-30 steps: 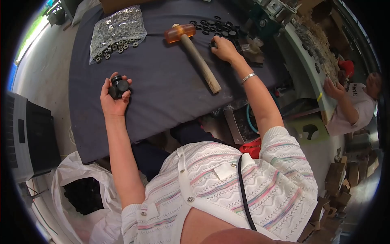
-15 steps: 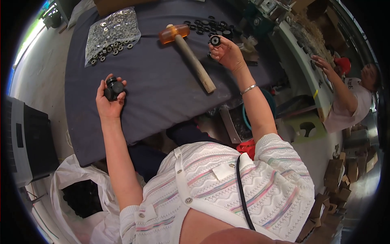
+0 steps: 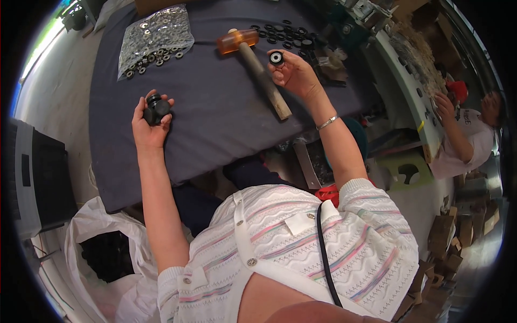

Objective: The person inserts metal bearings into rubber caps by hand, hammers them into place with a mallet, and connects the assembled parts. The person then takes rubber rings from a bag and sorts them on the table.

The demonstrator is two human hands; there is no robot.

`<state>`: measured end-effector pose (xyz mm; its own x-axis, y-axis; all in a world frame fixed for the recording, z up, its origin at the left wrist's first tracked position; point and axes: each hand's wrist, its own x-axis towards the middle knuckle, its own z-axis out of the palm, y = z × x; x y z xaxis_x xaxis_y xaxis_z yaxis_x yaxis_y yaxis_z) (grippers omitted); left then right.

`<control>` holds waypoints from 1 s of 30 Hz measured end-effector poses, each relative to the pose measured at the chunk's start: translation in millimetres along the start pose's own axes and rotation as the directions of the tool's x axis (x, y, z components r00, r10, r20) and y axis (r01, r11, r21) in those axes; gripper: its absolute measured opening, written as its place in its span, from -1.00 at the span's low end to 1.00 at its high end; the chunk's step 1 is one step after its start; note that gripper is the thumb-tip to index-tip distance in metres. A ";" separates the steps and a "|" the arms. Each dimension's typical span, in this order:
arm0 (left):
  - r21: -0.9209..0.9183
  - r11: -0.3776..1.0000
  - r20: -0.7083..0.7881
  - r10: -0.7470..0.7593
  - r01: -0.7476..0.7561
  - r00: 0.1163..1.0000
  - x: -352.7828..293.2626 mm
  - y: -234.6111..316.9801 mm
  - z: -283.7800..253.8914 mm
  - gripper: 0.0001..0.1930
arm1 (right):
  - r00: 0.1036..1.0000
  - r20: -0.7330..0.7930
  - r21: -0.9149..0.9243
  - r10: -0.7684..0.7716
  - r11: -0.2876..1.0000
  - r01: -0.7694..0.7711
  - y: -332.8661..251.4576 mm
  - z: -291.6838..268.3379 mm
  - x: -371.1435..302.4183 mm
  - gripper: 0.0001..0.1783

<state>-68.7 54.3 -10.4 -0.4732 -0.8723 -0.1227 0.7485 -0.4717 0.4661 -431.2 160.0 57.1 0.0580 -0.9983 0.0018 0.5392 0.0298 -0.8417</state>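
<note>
My left hand (image 3: 152,128) is curled, palm up, around several small black round parts (image 3: 156,107) above the left of the table. The parts look like little black wheels or caps. Between the fingertips of my right hand (image 3: 298,75) is a small black wheel (image 3: 276,58), with a metal bearing showing in its centre. Under and left of that hand lies a mallet (image 3: 262,79) with an amber head and a wooden handle. Beyond it, several black rings (image 3: 280,36) are spread on the cloth. A clear plastic bag of metal bearings (image 3: 157,33) lies at the far left, some spilling out.
Dark grey cloth covers the table (image 3: 210,124). A white sack (image 3: 81,269) with black pieces inside stands at lower left, near a black and grey bin (image 3: 40,183). Green machinery (image 3: 344,27) is at the far right. A co-worker (image 3: 460,140) works at a side bench.
My right hand has moved slightly left and nearer, turning the wheel so its bearing faces up more. My left hand has shifted a little right and away. The co-worker's hand has lowered.
</note>
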 end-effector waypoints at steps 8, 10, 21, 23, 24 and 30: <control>0.023 1.000 -0.005 -0.004 0.005 1.000 -0.8 1.8 -2.4 -0.66 | 0.964 -0.107 -0.595 0.245 0.761 -0.259 51.1 73.6 23.8 -0.79; 0.014 1.000 -0.016 -0.008 0.008 1.000 -1.0 0.3 -0.5 -0.66 | 0.951 -0.110 -0.639 0.289 0.713 -0.290 63.1 80.4 28.1 -0.76; 0.029 1.000 -0.022 0.002 -0.001 1.000 -1.9 0.1 -3.8 -0.68 | 0.994 0.106 -0.991 -0.014 -0.088 0.104 83.6 73.8 42.5 -0.63; 0.018 1.000 -0.032 0.017 -0.017 0.999 -3.9 4.2 -6.8 -0.68 | 0.972 0.115 -0.993 -0.204 -0.009 0.116 56.1 71.9 36.8 -0.68; 0.029 1.000 -0.022 0.014 -0.013 1.000 -2.7 2.5 -3.2 -0.68 | 0.935 0.057 -0.998 -0.349 0.018 0.067 41.9 57.1 36.7 -0.71; 0.038 0.999 -0.019 0.010 -0.009 1.000 3.4 -1.8 4.1 -0.67 | 0.900 -0.036 -0.866 -0.435 -0.435 -0.245 -30.6 -64.8 49.3 -0.75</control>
<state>-73.6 52.7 -8.1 -0.4569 -0.8793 -0.1342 0.7346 -0.4581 0.5005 -499.2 106.7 48.0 -0.2124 -0.9132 0.3478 -0.9768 0.1884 -0.1018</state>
